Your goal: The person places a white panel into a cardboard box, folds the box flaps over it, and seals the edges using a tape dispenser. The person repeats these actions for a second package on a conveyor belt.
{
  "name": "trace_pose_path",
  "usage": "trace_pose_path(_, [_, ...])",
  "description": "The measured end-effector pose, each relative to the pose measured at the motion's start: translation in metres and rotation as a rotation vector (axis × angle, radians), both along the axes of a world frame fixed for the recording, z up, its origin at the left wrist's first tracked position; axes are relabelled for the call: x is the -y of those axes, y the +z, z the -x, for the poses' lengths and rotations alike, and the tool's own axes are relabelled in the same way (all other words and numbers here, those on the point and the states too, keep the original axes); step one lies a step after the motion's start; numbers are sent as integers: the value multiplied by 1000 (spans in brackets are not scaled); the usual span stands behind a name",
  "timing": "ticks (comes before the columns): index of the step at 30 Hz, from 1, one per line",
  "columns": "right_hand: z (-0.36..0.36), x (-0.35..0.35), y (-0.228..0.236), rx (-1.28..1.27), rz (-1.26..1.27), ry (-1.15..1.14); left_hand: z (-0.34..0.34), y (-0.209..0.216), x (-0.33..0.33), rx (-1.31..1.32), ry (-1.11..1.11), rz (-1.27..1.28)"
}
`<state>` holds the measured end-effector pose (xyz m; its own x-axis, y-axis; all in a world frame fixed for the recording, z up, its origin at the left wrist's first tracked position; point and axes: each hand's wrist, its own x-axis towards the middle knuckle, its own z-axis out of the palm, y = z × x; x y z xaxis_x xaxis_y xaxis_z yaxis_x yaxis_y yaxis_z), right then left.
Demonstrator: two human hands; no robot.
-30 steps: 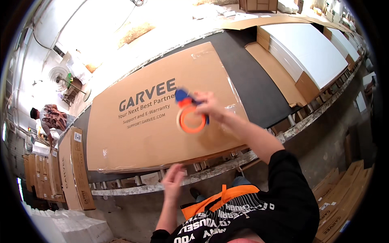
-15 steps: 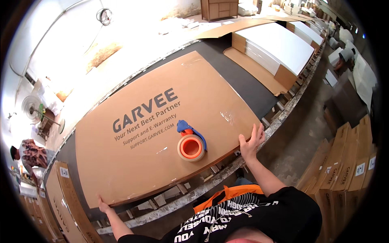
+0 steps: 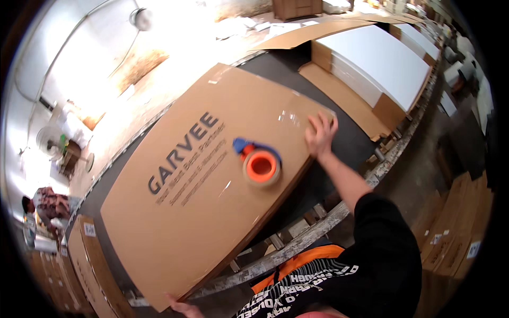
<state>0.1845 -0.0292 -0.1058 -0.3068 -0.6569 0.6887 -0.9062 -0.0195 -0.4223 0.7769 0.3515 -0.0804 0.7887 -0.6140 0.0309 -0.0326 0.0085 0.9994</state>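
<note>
A large flat cardboard box (image 3: 159, 222) with dark print lies slantwise on the dark conveyor belt (image 3: 310, 183). My right hand (image 3: 321, 135) grips its right-hand corner, fingers bent over the top and edge. At the near left corner, which juts out past the conveyor's near side, my left hand (image 3: 183, 307) holds the edge; only part of this hand shows at the bottom of the picture. A tape dispenser (image 3: 262, 166) with an orange core and a blue and red head rests on top of the box, touched by neither hand.
Further along the belt stands an opened carton (image 3: 384, 108) around a white panel (image 3: 376, 63). Upright boxes (image 3: 98, 265) lean at the left, and more stacked boxes (image 3: 450, 228) stand at the right. Another person (image 3: 50, 206) is at the far left beyond the belt.
The box has turned counterclockwise on the belt: its right end moved away from me with my right hand, its left corner came nearer with my left. The tape dispenser rode along on top.
</note>
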Motion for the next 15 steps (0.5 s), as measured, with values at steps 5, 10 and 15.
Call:
trace_pose_path(5, [-5,164,70,778,-573,480,158,30,-57,-403,75,-157])
trace_pose_path(10, [-118,103,137,717,-845,1107,152,117,-48,301,-793,-1090])
trace_pose_path(15, [-199,46,103,916,-732,1001,0,136,24,733,-510,-411])
